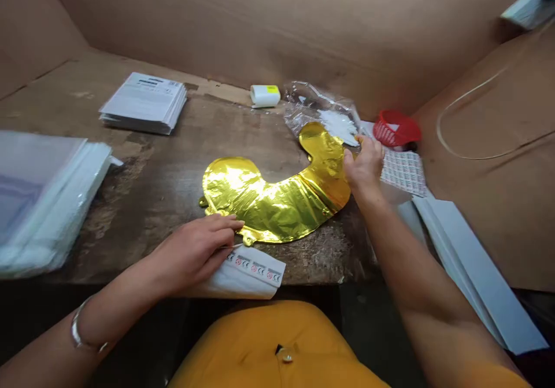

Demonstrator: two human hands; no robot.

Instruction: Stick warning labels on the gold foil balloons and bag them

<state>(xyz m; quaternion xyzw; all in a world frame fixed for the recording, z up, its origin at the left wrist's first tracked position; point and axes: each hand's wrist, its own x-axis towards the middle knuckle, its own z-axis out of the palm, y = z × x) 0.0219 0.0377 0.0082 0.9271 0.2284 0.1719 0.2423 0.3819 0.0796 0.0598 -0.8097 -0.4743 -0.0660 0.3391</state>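
A shiny gold foil balloon (277, 203), flat and curved, lies on the dark table. My left hand (202, 252) is closed at its lower left edge, the fingertips on the foil and the thumb mostly hidden. Just under that hand, a white sheet with printed labels (255, 269) sticks out over the table's front edge. My right hand (366, 159) is at the balloon's upper right edge, thumb and forefinger apart, the other fingers partly hidden. Its forefinger reaches thin white strips (338, 125) in a clear plastic bag (299, 107).
At the left are a stack of printed white cards (141, 99) and plastic-wrapped packs (47, 197). A white roll (264, 96) sits at the back. Toward the right are a red basket (396, 129), a printed sheet (403, 171) and long white card pieces (472, 261). Brown panels enclose the table.
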